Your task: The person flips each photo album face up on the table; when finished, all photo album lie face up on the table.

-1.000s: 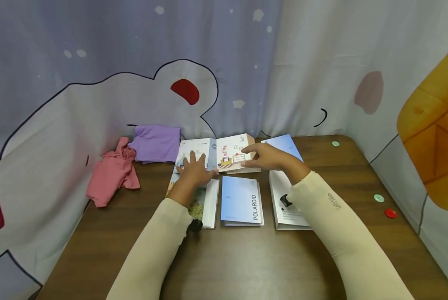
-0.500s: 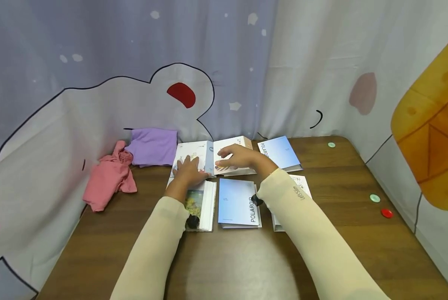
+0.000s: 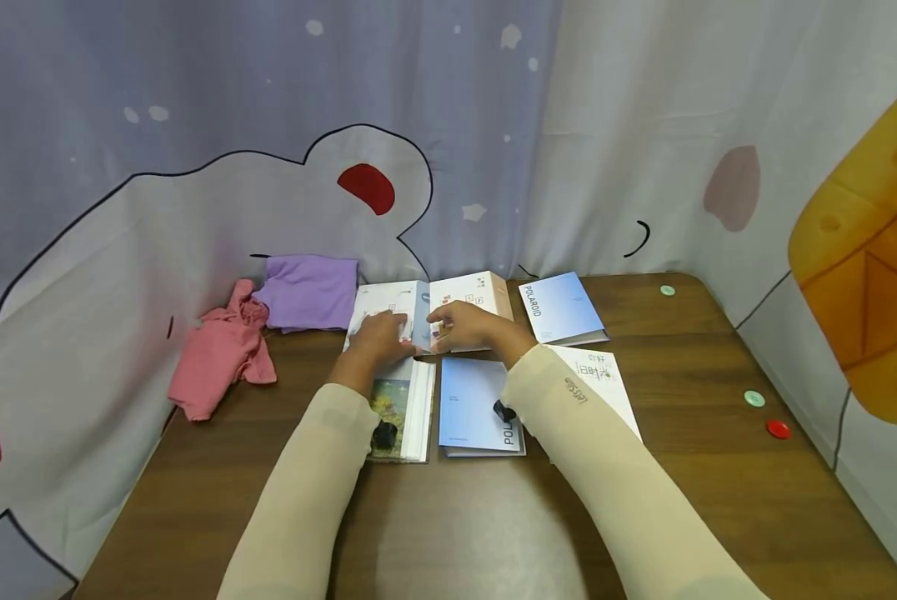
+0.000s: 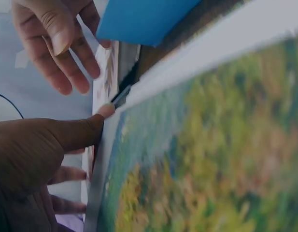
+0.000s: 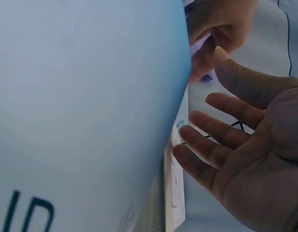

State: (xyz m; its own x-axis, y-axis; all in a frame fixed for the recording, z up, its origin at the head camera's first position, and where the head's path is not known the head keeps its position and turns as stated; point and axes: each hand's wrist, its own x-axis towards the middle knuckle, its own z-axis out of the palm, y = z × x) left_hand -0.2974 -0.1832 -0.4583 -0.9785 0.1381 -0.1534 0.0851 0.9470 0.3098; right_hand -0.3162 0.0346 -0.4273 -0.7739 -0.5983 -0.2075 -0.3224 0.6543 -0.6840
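An open book (image 3: 376,297) with white illustrated pages lies at the back centre. My left hand (image 3: 377,340) rests on its left page, thumb along the near edge. In the left wrist view the left hand (image 4: 37,154) has its fingers extended, the thumb tip beside the corner of a painting-covered book (image 4: 211,145). My right hand (image 3: 467,325) is over the right page, fingers loosely bent. The right wrist view shows the right hand (image 5: 245,135) with fingers apart and nothing between them. A blue POLAROID booklet (image 3: 471,400) lies just in front, partly under the right sleeve.
Another POLAROID booklet (image 3: 564,304) lies at the back right, with a white book (image 3: 602,375) before it, partly hidden by the sleeve. Purple cloth (image 3: 309,292) and pink cloth (image 3: 219,358) lie left. Green and red discs (image 3: 778,429) sit right. A curtain (image 3: 478,125) hangs behind.
My right hand has moved left from the book's right edge, further onto the right page. The left hand's spread fingers have drawn closer together, and it has shifted slightly toward the right hand.
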